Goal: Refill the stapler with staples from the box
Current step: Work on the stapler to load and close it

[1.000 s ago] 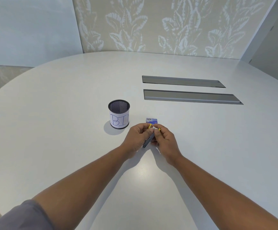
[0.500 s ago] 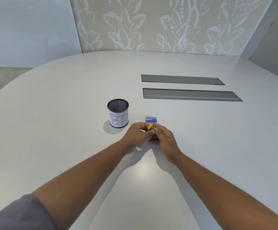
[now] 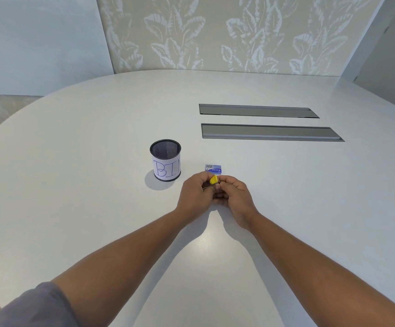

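Yellow plastic, the stapler (image 3: 213, 180) tip, is now all that is showing between the two hands; a second ago a dark grey bar of the stapler was angling down out of the grips, and half a second ago only a thin sliver of it was left. That bar is no longer visible, so the stapler is probably being closed up or folded into the palms. Whether staples are already loaded cannot be told, since the fingers are hiding the tray.

The left hand (image 3: 193, 197) is curling round the stapler from the left, grip narrow and holding it. The right hand (image 3: 235, 197) is pinching in from the right, fingertips meeting the left's at the yellow tip; what exactly its grip is bearing on is hidden. Both hands are sitting low, at or just above the white worktop (image 3: 73, 185), forearms converging in a V.

The blue staple box (image 3: 213, 169) is lying just beyond the hands, apart from them, one end seemingly open. The mesh cup labelled "BIN" (image 3: 165, 160) is standing to the left, untouched.
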Available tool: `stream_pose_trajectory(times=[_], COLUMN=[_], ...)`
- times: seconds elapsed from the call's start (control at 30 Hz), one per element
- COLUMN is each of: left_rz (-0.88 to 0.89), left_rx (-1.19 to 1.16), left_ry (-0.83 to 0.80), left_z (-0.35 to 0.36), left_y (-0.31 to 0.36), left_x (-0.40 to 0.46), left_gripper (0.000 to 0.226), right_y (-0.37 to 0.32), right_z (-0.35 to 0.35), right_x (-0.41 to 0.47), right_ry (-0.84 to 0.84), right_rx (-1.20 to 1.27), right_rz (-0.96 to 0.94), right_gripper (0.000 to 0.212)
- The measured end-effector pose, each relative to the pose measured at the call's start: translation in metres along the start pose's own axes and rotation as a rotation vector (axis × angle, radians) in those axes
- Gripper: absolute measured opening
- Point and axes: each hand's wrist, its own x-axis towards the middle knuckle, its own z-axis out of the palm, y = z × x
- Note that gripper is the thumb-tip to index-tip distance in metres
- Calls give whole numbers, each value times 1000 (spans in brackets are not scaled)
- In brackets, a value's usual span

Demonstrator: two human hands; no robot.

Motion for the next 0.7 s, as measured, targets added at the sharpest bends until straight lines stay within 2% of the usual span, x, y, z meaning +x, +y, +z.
stream_pose_trajectory(times=[0.2,0.33,0.7], left_rz=[108,30,-54], left_rx=[111,-17,-294], left_ry=[126,188,176], left_z=[16,23,18], left_y=[-14,-25,-27], left_x=[0,3,4], left_gripper=[18,6,12], right_y=[-2,-3,-2], right_z=[1,3,3], right_x=[1,3,0], right_ry=[23,64,78], right_rx=[35,37,8], right_rz=[33,69,55], right_gripper=[33,31,27])
